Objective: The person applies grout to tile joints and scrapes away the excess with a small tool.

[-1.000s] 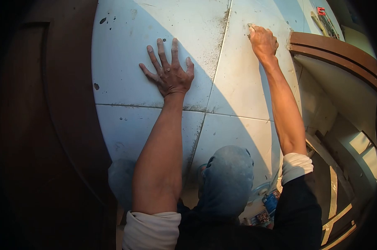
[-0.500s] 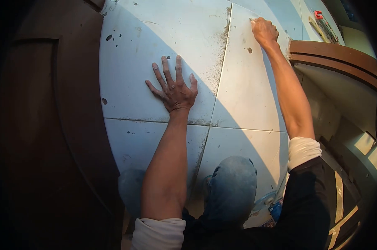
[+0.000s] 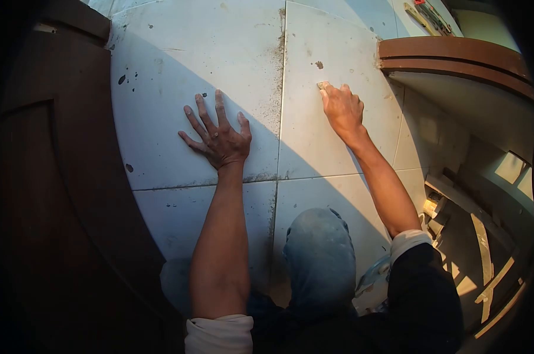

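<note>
Your right hand [image 3: 342, 109] pinches a small pale piece [image 3: 322, 85] against the sunlit floor tile [image 3: 314, 141]; it looks light and probably stiff, best held by its near edge. Your left hand [image 3: 223, 141] lies spread, palm down, grasping nothing. You can read no brand, label or writing anywhere

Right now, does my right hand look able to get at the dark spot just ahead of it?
Probably yes. The dark spot lies just past the right hand, with bare tile between and nothing visible in the way, though the fingers seem to hold a small piece.
</note>
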`<state>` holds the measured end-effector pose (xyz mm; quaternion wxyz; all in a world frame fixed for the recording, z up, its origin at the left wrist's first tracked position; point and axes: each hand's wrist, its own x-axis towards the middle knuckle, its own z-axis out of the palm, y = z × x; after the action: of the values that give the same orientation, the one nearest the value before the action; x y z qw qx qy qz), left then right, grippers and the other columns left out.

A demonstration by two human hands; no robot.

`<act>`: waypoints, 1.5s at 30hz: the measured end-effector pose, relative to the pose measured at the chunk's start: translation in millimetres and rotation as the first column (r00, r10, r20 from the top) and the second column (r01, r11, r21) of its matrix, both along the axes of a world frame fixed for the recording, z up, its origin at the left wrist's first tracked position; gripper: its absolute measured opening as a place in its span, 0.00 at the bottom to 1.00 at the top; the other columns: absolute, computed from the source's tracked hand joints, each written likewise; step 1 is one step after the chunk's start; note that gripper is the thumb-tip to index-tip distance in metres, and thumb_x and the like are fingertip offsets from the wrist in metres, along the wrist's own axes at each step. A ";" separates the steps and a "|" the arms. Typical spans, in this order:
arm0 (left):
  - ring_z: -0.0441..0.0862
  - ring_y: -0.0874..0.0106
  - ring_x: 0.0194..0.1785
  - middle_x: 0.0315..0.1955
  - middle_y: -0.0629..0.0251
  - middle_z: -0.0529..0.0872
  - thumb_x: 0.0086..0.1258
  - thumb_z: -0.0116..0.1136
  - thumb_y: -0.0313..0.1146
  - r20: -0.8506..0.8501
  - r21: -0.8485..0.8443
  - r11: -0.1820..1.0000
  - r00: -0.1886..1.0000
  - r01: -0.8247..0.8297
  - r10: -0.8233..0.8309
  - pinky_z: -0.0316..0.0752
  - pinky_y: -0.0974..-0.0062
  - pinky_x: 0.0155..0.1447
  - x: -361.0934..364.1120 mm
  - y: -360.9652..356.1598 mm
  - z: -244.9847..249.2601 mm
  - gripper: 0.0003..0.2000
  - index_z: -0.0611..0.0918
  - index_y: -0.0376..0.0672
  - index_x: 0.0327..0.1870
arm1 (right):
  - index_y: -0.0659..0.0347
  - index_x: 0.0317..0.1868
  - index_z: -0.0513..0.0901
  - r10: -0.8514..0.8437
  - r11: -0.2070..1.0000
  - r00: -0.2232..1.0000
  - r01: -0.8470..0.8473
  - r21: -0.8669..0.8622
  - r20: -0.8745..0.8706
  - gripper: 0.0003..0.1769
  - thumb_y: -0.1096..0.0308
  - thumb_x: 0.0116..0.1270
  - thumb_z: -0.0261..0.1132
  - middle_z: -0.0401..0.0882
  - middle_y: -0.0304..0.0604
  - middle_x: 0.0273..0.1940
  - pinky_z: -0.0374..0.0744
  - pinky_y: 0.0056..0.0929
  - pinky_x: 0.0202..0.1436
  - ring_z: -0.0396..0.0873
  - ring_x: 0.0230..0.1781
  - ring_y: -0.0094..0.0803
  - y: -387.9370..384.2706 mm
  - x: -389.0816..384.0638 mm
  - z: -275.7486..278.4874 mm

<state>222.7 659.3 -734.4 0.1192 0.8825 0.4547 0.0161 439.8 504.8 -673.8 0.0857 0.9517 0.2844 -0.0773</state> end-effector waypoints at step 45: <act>0.43 0.53 0.86 0.83 0.63 0.51 0.73 0.46 0.67 -0.026 0.154 0.975 0.987 0.159 -0.157 0.44 0.26 0.78 -23.9 14.2 -5.8 0.39 0.58 0.67 0.83 | 0.57 0.49 0.77 0.475 0.873 0.784 -0.364 0.324 -0.400 0.07 0.66 0.76 0.57 0.86 0.53 0.32 0.80 0.51 0.34 0.86 0.34 0.53 -101.1 -178.6 0.6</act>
<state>198.8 673.5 -740.1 0.0479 0.9225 0.3814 0.0358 261.1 403.7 -673.2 -0.0805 0.8199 0.5090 -0.2495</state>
